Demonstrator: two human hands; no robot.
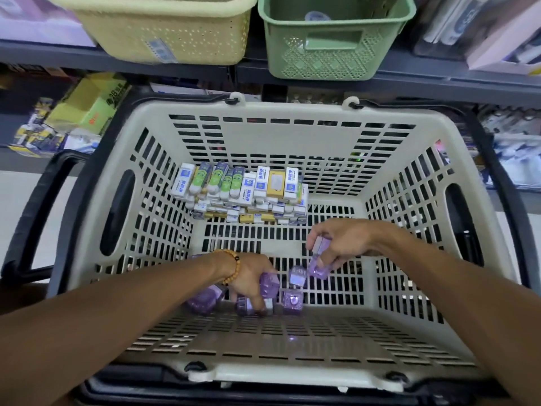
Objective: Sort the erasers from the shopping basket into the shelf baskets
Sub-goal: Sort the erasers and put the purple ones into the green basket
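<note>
Both my hands are down inside the beige shopping basket point(292, 133). My left hand point(248, 276), with a bead bracelet at the wrist, grips a purple eraser point(270, 284) among several loose purple erasers point(202, 301) at the near side of the basket floor. My right hand point(336, 244) holds purple erasers point(319, 266) lifted a little above the floor. A stack of white, green and yellow boxed erasers point(243, 191) leans against the far wall. On the shelf above stand a yellow basket point(164, 33) and a green basket point(330, 45).
The shopping basket sits on a black cart frame point(38, 212). The grey shelf edge point(439, 80) runs across above it. Boxed stationery point(87, 109) fills the lower shelf on the left, packaged goods point(497, 33) the upper right. A small item lies inside the green basket.
</note>
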